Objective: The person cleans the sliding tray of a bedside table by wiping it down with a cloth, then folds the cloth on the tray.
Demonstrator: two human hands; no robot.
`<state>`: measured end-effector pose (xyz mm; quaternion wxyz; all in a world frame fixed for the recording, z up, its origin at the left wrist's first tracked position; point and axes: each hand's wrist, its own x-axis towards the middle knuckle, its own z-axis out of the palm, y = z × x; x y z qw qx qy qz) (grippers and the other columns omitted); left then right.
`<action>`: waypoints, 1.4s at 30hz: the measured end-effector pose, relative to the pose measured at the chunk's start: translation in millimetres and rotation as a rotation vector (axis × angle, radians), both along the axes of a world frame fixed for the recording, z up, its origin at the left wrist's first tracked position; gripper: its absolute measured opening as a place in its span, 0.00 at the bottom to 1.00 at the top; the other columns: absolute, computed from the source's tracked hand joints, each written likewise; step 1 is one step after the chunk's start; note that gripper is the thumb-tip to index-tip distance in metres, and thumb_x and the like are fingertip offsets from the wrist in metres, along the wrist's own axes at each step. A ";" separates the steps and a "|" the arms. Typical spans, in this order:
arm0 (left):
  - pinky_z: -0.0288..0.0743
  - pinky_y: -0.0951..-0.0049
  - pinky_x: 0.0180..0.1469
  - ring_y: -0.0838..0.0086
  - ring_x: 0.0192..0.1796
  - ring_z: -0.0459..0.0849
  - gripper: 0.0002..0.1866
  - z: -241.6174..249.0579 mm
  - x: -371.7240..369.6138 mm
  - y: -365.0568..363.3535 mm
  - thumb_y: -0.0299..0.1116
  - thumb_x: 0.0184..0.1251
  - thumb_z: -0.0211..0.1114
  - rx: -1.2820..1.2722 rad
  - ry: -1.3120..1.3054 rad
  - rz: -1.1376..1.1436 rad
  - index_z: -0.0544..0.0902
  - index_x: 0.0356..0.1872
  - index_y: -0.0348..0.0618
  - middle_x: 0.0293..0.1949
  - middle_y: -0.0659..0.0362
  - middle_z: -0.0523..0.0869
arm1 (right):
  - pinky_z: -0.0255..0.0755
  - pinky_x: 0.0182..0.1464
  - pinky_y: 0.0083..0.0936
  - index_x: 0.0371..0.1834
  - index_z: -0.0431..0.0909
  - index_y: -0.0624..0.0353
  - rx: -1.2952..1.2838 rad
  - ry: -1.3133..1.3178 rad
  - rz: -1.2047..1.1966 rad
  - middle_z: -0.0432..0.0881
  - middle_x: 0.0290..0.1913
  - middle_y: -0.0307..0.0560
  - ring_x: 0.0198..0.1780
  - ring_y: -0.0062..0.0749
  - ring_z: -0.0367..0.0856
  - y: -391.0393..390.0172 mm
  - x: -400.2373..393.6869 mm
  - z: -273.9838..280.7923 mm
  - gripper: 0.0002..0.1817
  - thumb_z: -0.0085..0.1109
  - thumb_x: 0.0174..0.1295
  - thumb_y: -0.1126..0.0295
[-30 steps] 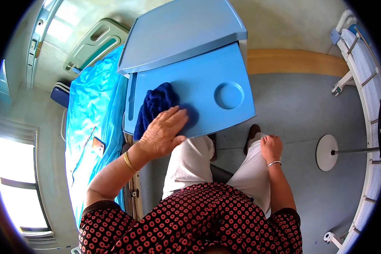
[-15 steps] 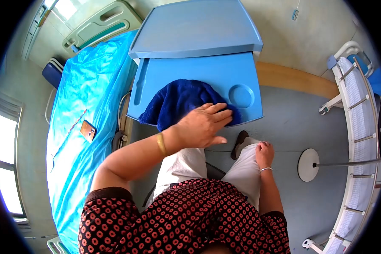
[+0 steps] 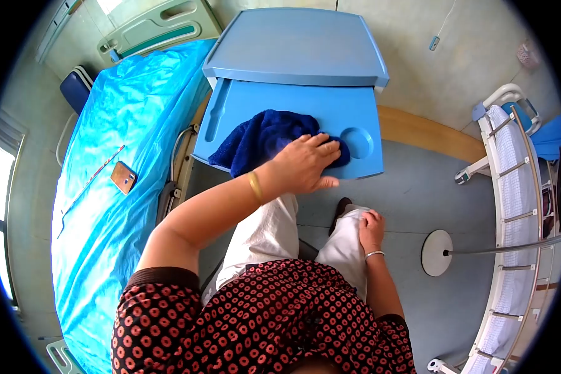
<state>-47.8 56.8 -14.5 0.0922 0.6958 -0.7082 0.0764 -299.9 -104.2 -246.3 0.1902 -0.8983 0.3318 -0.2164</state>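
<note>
Navy cloth (image 3: 255, 137) is spread, long axis left-right, on the pull-out tray (image 3: 280, 96); its near right part is covered by the nearer left hand (image 3: 302, 163), fingers extended, nothing gripped; right hand (image 3: 372, 230) is rested, loosely spread, on the knee (image 3: 353, 218).

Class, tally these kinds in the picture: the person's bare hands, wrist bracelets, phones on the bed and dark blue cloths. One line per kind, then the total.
Left hand and right hand: 2
Gold-coloured bracelet and silver-coloured bracelet: 2
Phone: 1
Dark blue cloth: 1
Total: 6
</note>
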 end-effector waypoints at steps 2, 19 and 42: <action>0.61 0.57 0.65 0.56 0.66 0.66 0.34 3.2 7.3 -13.7 0.60 0.66 0.47 -0.022 -0.014 0.046 0.72 0.59 0.39 0.64 0.52 0.69 | 0.67 0.57 0.36 0.36 0.81 0.56 -0.053 0.064 0.006 0.78 0.49 0.47 0.54 0.46 0.71 3.0 -1.0 5.8 0.09 0.56 0.52 0.70; 0.59 0.57 0.67 0.56 0.67 0.63 0.30 4.0 -20.1 10.9 0.53 0.67 0.51 0.061 0.131 0.001 0.71 0.59 0.37 0.63 0.52 0.69 | 0.66 0.57 0.38 0.43 0.78 0.55 -0.136 0.039 0.036 0.75 0.52 0.49 0.53 0.49 0.70 34.4 16.9 48.9 0.12 0.55 0.55 0.70; 0.59 0.60 0.67 0.54 0.66 0.64 0.28 7.3 18.6 -52.5 0.46 0.67 0.54 0.011 0.103 0.145 0.70 0.59 0.34 0.64 0.48 0.67 | 0.71 0.51 0.40 0.45 0.79 0.53 -0.066 0.298 -0.118 0.77 0.48 0.48 0.51 0.49 0.71 -6.9 -10.4 10.9 0.13 0.51 0.59 0.65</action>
